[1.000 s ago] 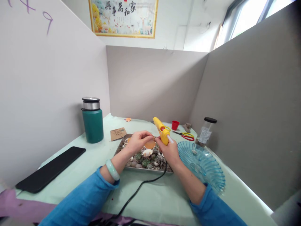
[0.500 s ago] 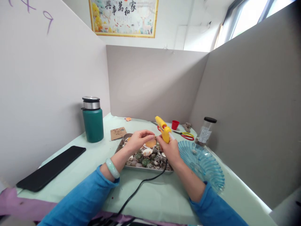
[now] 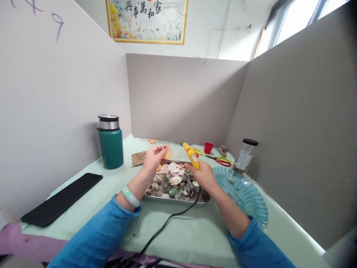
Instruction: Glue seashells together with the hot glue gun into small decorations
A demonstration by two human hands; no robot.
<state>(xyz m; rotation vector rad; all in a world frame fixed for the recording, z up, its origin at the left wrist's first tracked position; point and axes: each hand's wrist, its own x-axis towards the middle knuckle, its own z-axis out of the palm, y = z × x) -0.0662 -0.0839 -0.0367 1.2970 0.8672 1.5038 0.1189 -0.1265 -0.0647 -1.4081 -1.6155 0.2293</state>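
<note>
My left hand pinches a flat orange shell by its edge, above the far side of a metal tray. A small red and white bit shows at the fingertips, too small to make out. In my right hand is a yellow hot glue gun, its nozzle pointing up and away, apart from the shell. The gun's black cord runs over the tray's near edge toward me. Beneath both hands, the tray is filled with white shells, green spiral shells and small grey ones.
A green bottle and a long black flat object are at left. Right of the tray lie a blue glass plate and a lidded jar. Behind are scissors, a red cup and a brown card.
My left hand has moved left and away from the glue gun, carrying the orange shell off the tray's middle. The gun has tilted slightly lower, and more of the shells show.
</note>
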